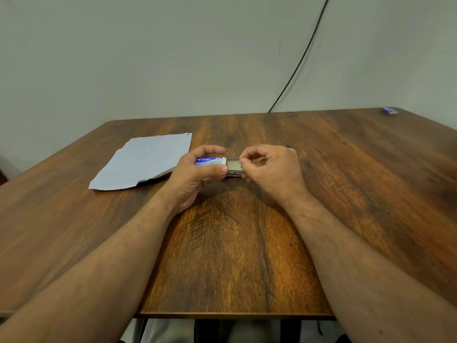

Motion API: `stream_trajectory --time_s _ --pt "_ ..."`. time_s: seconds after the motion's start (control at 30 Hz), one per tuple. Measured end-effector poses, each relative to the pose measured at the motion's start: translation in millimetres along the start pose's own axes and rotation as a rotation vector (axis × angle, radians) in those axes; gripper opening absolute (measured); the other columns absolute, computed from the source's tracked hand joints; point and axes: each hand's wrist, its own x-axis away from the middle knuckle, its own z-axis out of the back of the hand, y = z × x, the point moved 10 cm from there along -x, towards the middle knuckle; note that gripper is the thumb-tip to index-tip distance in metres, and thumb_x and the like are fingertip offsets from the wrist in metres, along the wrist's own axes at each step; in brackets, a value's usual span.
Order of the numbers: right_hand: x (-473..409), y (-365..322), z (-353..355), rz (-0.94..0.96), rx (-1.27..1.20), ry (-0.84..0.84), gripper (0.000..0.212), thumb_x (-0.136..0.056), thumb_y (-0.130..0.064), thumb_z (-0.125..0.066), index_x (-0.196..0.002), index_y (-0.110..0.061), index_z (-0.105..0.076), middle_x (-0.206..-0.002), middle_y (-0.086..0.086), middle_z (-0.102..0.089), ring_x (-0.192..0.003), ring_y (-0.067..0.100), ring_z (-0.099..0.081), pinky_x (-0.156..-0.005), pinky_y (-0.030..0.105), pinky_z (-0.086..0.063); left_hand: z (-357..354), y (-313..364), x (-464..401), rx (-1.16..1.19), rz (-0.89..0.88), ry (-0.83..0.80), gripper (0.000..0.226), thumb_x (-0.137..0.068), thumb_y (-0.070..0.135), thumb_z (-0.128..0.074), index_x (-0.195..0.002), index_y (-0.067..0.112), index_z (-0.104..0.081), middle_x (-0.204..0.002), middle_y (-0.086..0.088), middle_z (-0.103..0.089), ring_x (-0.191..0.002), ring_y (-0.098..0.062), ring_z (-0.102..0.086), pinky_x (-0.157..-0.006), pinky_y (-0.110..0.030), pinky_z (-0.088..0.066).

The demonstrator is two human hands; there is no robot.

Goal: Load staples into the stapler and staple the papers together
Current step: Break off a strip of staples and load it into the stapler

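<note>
The table [235, 256] served as the landmark, its wooden near edge running just in front of the person's lap. Over the middle of the table, the left hand [195, 174] gripped a small blue staple box [209, 161], thumb along the near side and fingers curled over the far side. Touching it from the right, the right hand [269, 169] had its thumb and forefinger pinched together on the inner tray [233, 165], which stood slid partway out of the box's sleeve. Whether any staples lay in the exposed tray could not be told; it looked like a pale, flat recess.

Farther back on the table, left of the hands, lay the papers [143, 162], a loose light-blue stack with a curled near corner, just beside the left hand and seemingly not yet fastened. At the far right corner of the table sat a small blue object [390, 111], too small to identify. A black cable [299, 60] hung down the wall behind the table.

No stapler could be made out with certainty anywhere on the table. The task appeared to be at its very start: the box was only being opened. Taking out a strip, loading it into the stapler, squaring the papers and stapling them all seemed left to do.
</note>
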Motion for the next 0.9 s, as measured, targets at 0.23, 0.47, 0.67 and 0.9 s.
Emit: stream_trajectory --time_s 0.23,0.47,0.67,0.9 --pt "-1.1 0.0 -1.1 0.014 0.015 -0.013 0.007 -0.083 -0.018 -0.073 -0.082 -0.022 -0.079 -0.066 -0.011 -0.073 -0.064 0.011 -0.073 -0.069 0.041 -0.063 -0.4 -2.8 -0.5 -0.080 0.011 -0.009 0.051 -0.061 0.009 -0.089 -0.108 0.019 -0.070 -0.124 -0.015 -0.062 -0.107 -0.027 -0.067 -0.084 -0.035 -0.062" --pt "0.6 2.8 -4.0 -0.047 -0.068 0.018 0.010 -0.085 -0.014 -0.073 -0.079 -0.021 -0.078 -0.061 -0.002 -0.074 -0.056 0.010 -0.073 -0.068 0.042 -0.064 -0.5 -0.8 0.4 -0.032 0.015 -0.005 0.060 -0.063 0.002 -0.083 -0.116 0.021 -0.062 -0.122 -0.015 -0.061 -0.101 -0.025 -0.069 -0.082 -0.036 -0.062" --pt "-0.3 7.0 -3.6 -0.089 -0.095 0.046 0.010 -0.086 -0.013 -0.072 -0.079 -0.018 -0.078 -0.060 0.003 -0.074 -0.055 0.014 -0.073 -0.068 0.042 -0.064 1.3 -1.2 0.0 -0.052 -0.010 0.008 0.057 -0.061 -0.002 -0.082 -0.109 0.021 -0.061 -0.118 -0.011 -0.061 -0.103 -0.024 -0.068 -0.083 -0.035 -0.061" --pt "-0.4 10.1 -0.9 -0.125 -0.119 0.067 0.010 -0.086 -0.012 -0.072 -0.079 -0.016 -0.078 -0.063 0.004 -0.075 -0.055 0.015 -0.073 -0.066 0.041 -0.064 -0.9 3.3 3.4 -0.136 -0.049 0.040 0.042 -0.072 -0.003 -0.082 -0.108 0.014 -0.069 -0.118 -0.010 -0.063 -0.100 -0.023 -0.070 -0.073 -0.028 -0.063"
